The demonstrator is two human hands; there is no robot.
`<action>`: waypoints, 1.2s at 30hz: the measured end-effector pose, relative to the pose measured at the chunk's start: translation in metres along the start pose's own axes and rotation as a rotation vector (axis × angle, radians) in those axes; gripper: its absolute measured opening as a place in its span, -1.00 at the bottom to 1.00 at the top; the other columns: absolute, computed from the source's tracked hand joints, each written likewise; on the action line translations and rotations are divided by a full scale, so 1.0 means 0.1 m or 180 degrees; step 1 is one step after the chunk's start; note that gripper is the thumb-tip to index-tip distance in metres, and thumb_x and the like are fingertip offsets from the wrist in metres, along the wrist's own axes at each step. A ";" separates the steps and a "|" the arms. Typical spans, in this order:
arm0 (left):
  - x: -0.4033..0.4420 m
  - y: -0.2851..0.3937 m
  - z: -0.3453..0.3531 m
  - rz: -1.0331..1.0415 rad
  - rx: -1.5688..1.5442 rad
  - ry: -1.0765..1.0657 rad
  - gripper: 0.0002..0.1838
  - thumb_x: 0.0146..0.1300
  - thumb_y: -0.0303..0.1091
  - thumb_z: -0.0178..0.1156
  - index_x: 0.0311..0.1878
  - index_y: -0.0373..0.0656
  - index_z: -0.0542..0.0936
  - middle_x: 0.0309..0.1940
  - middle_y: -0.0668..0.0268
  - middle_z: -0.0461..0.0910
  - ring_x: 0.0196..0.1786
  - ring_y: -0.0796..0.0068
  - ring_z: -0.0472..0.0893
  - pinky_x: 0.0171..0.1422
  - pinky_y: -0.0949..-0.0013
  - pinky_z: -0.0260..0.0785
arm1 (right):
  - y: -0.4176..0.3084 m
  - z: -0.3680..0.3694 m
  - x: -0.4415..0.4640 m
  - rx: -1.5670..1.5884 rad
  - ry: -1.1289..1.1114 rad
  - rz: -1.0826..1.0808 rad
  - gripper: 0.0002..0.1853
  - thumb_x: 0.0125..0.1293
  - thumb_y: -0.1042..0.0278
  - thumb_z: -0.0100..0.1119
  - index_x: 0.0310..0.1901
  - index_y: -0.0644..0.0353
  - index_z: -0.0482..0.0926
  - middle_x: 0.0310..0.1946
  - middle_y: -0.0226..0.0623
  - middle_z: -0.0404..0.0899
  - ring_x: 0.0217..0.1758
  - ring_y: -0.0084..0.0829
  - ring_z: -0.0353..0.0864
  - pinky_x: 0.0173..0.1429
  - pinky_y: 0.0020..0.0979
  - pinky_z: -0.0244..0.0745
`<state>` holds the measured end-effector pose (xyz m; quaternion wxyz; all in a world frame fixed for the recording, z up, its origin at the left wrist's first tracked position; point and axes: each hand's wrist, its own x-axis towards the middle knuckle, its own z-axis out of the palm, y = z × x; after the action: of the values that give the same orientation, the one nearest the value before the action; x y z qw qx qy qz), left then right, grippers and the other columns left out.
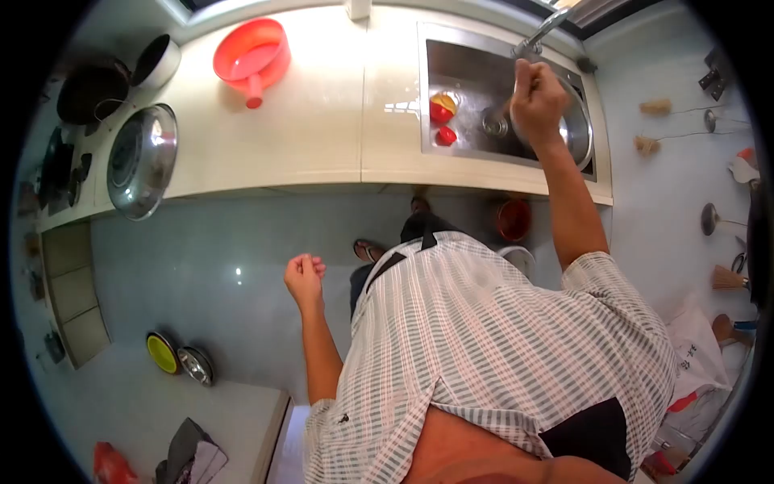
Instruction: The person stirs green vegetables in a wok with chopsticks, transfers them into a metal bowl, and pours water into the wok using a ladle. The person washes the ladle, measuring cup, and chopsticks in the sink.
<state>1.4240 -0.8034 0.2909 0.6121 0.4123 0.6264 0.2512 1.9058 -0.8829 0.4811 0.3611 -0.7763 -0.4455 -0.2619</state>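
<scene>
My right hand (538,103) is raised over the steel sink (468,64), close to the end of the faucet (548,28). Its fingers are curled together, and whether anything is inside them is too small to tell. Below and to the left, a red and yellow item (442,107) and a smaller red one (446,135) lie on the sink bottom. A round metal basin (577,129) sits in the sink's right part, partly behind my right wrist. My left hand (305,277) hangs over the floor, away from the counter, its fingers curled, contents unclear.
On the counter (322,121) stand a red dipper (256,60), a white pot (157,62) and a metal lid or bowl (143,161) near the edge. A reddish bucket (513,219) is on the floor below the sink. Utensils hang at the right, including a ladle (709,219).
</scene>
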 end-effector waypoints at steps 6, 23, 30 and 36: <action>0.22 0.21 -0.12 0.0167 -0.0032 0.0054 -0.84 0.47 -0.39 0.15 -0.11 -0.32 0.54 -0.37 0.24 0.65 -0.42 0.55 0.61 -0.37 0.51 0.46 | -0.34 0.43 0.32 0.0244 -0.1029 0.0339 -0.67 0.48 0.16 0.13 -0.34 0.27 0.55 -0.50 0.06 0.58 -0.40 0.13 0.59 -0.29 -0.03 0.43; 1.34 2.08 1.78 0.2209 0.1298 -0.0789 -0.53 0.12 -0.36 0.50 0.00 -0.35 0.50 -0.20 0.16 0.62 -0.37 0.43 0.64 -0.27 0.38 0.53 | 0.79 1.45 0.37 0.1143 -0.2668 0.3004 -0.67 0.33 0.22 0.30 -0.42 0.38 0.62 -0.57 -0.11 0.63 -0.60 -0.35 0.62 -0.51 -0.30 0.44; 1.87 2.65 2.58 0.2524 0.1289 -0.0804 -0.52 0.18 -0.36 0.47 0.05 -0.38 0.47 -0.09 0.12 0.60 -0.22 0.45 0.65 -0.20 0.42 0.53 | 1.46 1.83 -0.84 0.2560 -0.2402 0.5970 -0.73 0.32 0.46 0.30 0.00 0.32 0.52 -0.42 -0.16 0.61 -0.58 -0.42 0.54 -0.67 -0.61 0.12; 2.45 3.29 3.18 0.2765 0.1469 -0.0706 -0.55 0.26 -0.32 0.42 0.05 -0.41 0.49 -0.08 0.14 0.61 -0.16 0.43 0.65 -0.12 0.43 0.55 | 1.72 2.66 -1.44 0.3061 -0.0975 0.6803 -0.72 0.26 0.60 0.28 0.00 0.27 0.54 -0.37 -0.15 0.58 -0.53 -0.35 0.59 -0.69 -0.57 0.18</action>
<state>1.8241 -0.4862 0.3839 0.4068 0.7836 0.3674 0.2923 2.0127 -0.8033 0.1597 0.5949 -0.5625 0.3387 0.4636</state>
